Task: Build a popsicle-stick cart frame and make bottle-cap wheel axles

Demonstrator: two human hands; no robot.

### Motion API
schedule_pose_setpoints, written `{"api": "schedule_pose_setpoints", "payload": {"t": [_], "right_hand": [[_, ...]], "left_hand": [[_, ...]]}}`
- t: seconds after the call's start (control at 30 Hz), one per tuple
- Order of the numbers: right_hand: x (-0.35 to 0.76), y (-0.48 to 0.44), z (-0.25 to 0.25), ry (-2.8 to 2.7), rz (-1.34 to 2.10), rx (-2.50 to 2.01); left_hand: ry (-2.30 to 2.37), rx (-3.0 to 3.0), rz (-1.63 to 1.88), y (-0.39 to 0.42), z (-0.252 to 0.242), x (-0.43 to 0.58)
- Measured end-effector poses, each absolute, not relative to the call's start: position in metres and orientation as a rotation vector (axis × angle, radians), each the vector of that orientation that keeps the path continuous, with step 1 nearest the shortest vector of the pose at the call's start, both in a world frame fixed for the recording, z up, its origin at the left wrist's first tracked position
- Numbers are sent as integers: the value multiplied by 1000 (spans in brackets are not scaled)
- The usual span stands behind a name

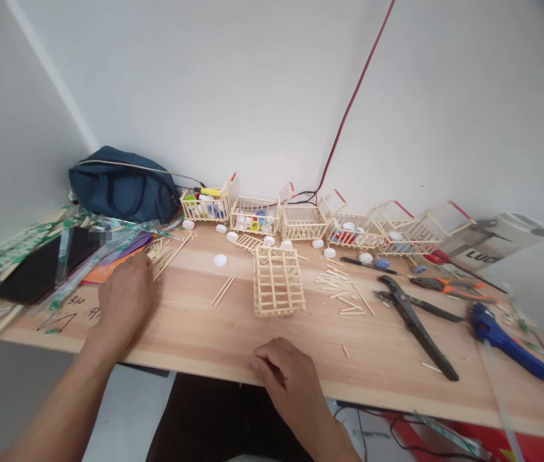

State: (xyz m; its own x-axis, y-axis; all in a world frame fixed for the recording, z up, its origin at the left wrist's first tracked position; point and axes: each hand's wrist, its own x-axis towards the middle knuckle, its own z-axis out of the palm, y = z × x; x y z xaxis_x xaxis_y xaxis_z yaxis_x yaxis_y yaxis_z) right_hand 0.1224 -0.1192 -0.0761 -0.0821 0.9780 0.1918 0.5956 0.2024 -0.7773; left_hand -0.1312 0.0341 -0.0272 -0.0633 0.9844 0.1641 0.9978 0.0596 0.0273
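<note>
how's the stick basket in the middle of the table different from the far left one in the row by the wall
The middle basket is empty; the far-left basket holds coloured caps. The middle basket shows no handle; the far-left basket has a raised one with a red tip. Both are open grids of pale sticks.

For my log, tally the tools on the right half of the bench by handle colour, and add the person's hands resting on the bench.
Black: 2, cutters and slim pen-like tool
Orange: 1, pliers
Blue: 1, glue gun
Red: 1, red-handled tool
Hands: 2, left hand and right hand
Total: 7
</note>
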Motion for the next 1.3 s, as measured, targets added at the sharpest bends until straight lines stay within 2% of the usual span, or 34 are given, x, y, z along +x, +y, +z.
{"api": "schedule_pose_setpoints", "payload": {"t": [0.23, 0.43, 0.53, 0.73, 0.9, 1.1, 1.3], "right_hand": [[123, -121, -76, -1771, 670, -1465], [126, -122, -71, -1688, 765, -1450], [133, -125, -67, -1592, 840, -1398], [166, -127, -52, -1361, 633, -1468], [190, -121, -56, -1256, 461, -1669], [192, -115, -75, -1372, 536, -1712], [190, -114, -73, -1423, 569, -1708]], "left_hand": [[-2269, -1951, -353, 28, -25, -135], [-2139, -2317, -1369, 7, -25, -126], [-2087, -2534, -1540, -13, -21, -108], [-1976, -2772, -1384, -32, -18, -82], [-1928, -2450, -1164, -7, -31, -97], [-2077, -2200, -665, 9, -43, -98], [-2142, -2123, -561, 25, -32, -113]]}}
